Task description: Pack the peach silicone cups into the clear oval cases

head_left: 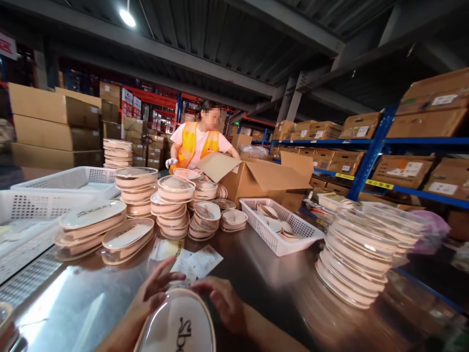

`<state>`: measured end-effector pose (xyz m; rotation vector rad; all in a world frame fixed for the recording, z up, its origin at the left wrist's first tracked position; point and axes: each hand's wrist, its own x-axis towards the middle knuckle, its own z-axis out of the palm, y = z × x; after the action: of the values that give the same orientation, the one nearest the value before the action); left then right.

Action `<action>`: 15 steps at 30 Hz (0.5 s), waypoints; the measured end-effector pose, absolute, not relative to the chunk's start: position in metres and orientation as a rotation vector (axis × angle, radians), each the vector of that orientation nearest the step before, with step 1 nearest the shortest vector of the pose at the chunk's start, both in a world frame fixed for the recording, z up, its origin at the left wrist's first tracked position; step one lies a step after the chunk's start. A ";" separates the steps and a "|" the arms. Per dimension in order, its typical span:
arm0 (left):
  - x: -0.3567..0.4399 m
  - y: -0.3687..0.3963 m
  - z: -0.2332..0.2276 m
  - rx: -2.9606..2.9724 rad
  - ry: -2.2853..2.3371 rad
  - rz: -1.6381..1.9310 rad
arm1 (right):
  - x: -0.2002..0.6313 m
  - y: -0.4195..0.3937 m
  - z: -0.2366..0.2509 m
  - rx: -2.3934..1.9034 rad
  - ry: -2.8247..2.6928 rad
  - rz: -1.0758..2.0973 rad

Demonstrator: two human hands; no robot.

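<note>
An oval pale-pink box with a clear lid and dark lettering (179, 327) lies in front of me, cut off by the bottom edge. My left hand (156, 286) is at its upper left, fingers stretched apart and thumb by the rim. At the far end, my right hand (223, 300) has bent, separated fingers close to the rim; whether they touch is unclear. Neither hand grips the box. Just beyond lie printed cards (200, 261). Similar boxes stand in a low stack (128, 239) at left and a taller stack (172, 205) behind.
A white perforated basket (282, 239) holds loose pink pieces. Tall stacked oval boxes (355, 259) stand at right. A co-worker in an orange vest (190, 146) is behind an open carton (264, 181). White crates (69, 178) are at left; blue shelving (373, 151) stands at right.
</note>
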<state>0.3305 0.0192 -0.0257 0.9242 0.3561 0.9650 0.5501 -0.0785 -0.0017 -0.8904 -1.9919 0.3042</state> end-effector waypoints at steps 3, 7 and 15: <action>0.339 0.022 -0.035 0.959 0.291 0.991 | 0.541 -0.082 0.002 -0.944 -2.063 0.388; 0.337 0.027 -0.039 0.961 0.384 1.028 | 0.542 -0.080 -0.008 -0.997 -2.141 0.158; 0.326 -0.001 -0.023 1.062 0.542 0.634 | 0.551 -0.060 -0.045 -1.238 -2.295 -0.483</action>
<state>0.3261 -0.0014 -0.0233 1.0616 0.5419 0.6336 0.5510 -0.0599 -0.0451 -1.2380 -2.2952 -0.4828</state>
